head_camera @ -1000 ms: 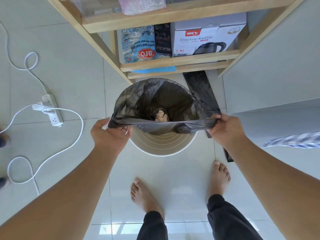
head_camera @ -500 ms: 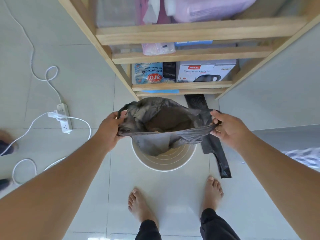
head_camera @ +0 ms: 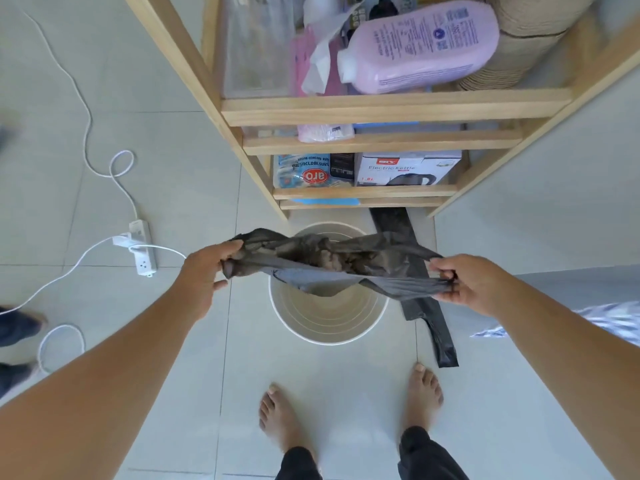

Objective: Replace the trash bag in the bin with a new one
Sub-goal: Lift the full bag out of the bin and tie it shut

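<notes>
A round white bin point(head_camera: 327, 318) stands on the tiled floor in front of my feet. Above it hangs a dark grey used trash bag point(head_camera: 332, 263) with some rubbish showing inside. My left hand point(head_camera: 207, 271) grips the bag's left rim and my right hand point(head_camera: 462, 284) grips its right rim, stretching the mouth flat between them. The bag's bottom still dips into the bin. A folded black new bag point(head_camera: 431, 320) lies flat on the floor just right of the bin, partly hidden by the held bag.
A wooden shelf unit point(head_camera: 381, 107) stands right behind the bin, holding a pink bottle point(head_camera: 420, 46) and an electric kettle box point(head_camera: 407, 168). A white power strip point(head_camera: 142, 247) with cables lies on the floor to the left. Someone's feet point(head_camera: 17, 327) show at the left edge.
Both hands have lifted the used bag up out of the bin and pulled its mouth wider and flatter. The view has tilted up, showing more of the shelf.
</notes>
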The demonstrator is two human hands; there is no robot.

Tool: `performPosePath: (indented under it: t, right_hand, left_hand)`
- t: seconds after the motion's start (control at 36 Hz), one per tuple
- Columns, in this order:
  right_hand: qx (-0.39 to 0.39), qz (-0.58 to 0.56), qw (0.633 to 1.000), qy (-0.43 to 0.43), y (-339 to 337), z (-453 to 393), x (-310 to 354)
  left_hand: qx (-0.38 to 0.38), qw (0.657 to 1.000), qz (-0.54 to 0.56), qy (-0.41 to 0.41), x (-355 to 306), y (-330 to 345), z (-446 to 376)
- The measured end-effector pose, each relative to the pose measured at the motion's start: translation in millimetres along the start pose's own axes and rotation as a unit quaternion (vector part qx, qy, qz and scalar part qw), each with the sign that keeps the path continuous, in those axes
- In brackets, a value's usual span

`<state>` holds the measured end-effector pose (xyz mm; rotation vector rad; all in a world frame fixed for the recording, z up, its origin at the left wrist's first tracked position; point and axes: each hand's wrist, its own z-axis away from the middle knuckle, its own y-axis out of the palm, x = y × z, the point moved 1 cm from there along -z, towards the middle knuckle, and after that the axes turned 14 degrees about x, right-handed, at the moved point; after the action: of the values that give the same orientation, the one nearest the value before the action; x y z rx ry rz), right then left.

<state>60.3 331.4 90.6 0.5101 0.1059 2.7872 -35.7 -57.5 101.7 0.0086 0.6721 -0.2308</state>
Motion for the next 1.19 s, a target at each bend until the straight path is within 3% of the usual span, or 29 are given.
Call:
performPosePath:
  t: [0.11,0.19,0.25,0.28,0.31,0.36,0.44,0.53,0.61,0.78,0.89,0.97,1.06,1.19]
  right_hand:
    - [-0.061,0.007,0.996,-0.067,-6.2,4.1,-2.6]
    - [-0.121,0.148,0.968,-0.163,3.1,16.7,0.5]
    - [-0.147,0.248,0.929,-0.233,13.9,26.5,2.2]
    - [-0.146,0.245,0.923,-0.260,19.5,28.8,1.9]
    - [-0.127,0.198,0.931,-0.281,24.0,30.1,0.5]
    - [-0.059,-0.020,0.954,-0.294,32.6,32.0,-0.7]
    - [0.023,-0.268,0.911,-0.312,40.0,32.6,0.9]
    - [0.039,-0.361,0.880,-0.305,43.9,33.2,6.9]
    - [0.068,-0.384,0.872,-0.295,48.6,27.2,12.1]
    - [0.078,-0.307,0.902,-0.292,53.9,9.8,14.8]
    - [0.081,-0.202,0.932,-0.289,54.4,4.9,12.6]
    - [0.077,-0.153,0.946,-0.276,53.7,0.7,8.2]
    - [0.078,-0.132,0.954,-0.259,49.2,-5.9,1.7]
    - [0.045,-0.125,0.957,-0.256,42.8,-11.9,-7.4]
  left_hand:
    - [-0.004,0.963,-0.255,0.085,-7.3,2.6,11.4]
    - [-0.025,0.961,-0.222,0.165,-19.5,14.5,22.1]
    - [-0.034,0.970,-0.141,0.194,-27.3,22.8,26.7]
    - [-0.030,0.975,-0.091,0.203,-29.4,27.0,27.6]
    - [-0.017,0.977,-0.039,0.208,-31.5,31.1,28.7]
    - [0.019,0.975,0.026,0.222,-33.0,38.8,28.3]
    - [0.068,0.966,0.066,0.242,-32.0,49.2,26.3]
    - [0.116,0.955,0.118,0.248,-35.9,58.5,27.4]
    - [0.151,0.941,0.130,0.272,-39.2,66.1,26.0]
    - [0.160,0.951,0.104,0.243,-48.3,74.0,13.8]
    - [0.206,0.940,0.153,0.224,-57.8,81.5,14.0]
    - [0.244,0.945,0.106,0.189,-57.2,87.9,8.9]
    - [0.218,0.956,0.099,0.169,-50.9,85.9,-2.4]
    - [0.214,0.949,0.182,0.142,-44.3,72.8,-16.9]
